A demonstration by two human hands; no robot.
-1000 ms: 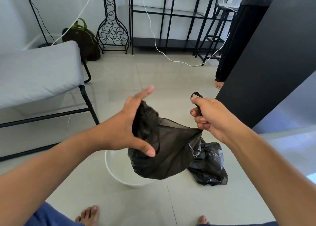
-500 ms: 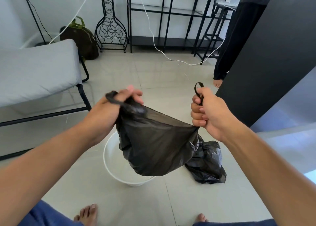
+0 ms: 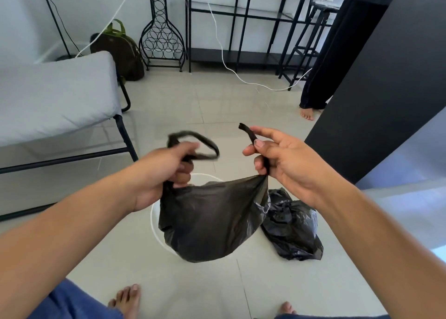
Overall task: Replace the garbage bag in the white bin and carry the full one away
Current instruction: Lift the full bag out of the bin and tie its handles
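We hold the new bag [image 3: 212, 219] above the white bin [image 3: 154, 222], our left hand [image 3: 164, 171] gripping one handle, our right hand [image 3: 284, 164] pinching the other. The full bag [image 3: 292, 231] lies on the floor just right of the bin.

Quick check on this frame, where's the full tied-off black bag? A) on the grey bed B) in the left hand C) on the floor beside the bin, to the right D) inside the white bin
C: the full bag lies knotted on the tile floor, right of the white bin, while the left hand and right hand hold only the empty bag by its handles over the bin.
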